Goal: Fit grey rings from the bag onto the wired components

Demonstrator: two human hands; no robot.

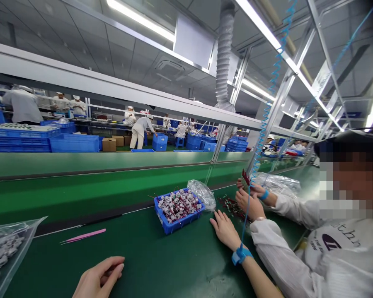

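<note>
My left hand point(99, 278) is over the green work surface point(149, 265) at the bottom. Its fingers are curled towards the thumb, and nothing shows between them. My right hand point(226, 231) lies palm down with fingers stretched, wearing a blue wrist strap point(241, 255) on a coiled cord. Just left of it stands a blue tray point(182, 224) heaped with small white parts point(177, 207) on dark red wires. A clear plastic bag point(203, 194) touches the tray's far right corner. Pink tweezers point(86, 235) lie beyond my left hand.
At the left edge is a clear bag of grey-white parts point(1, 252). A co-worker point(298, 244) on the right holds a bundle of small pieces point(245, 180) above a loose pile point(233, 205). A green conveyor belt point(96, 190) and metal frame point(127, 93) stretch across behind.
</note>
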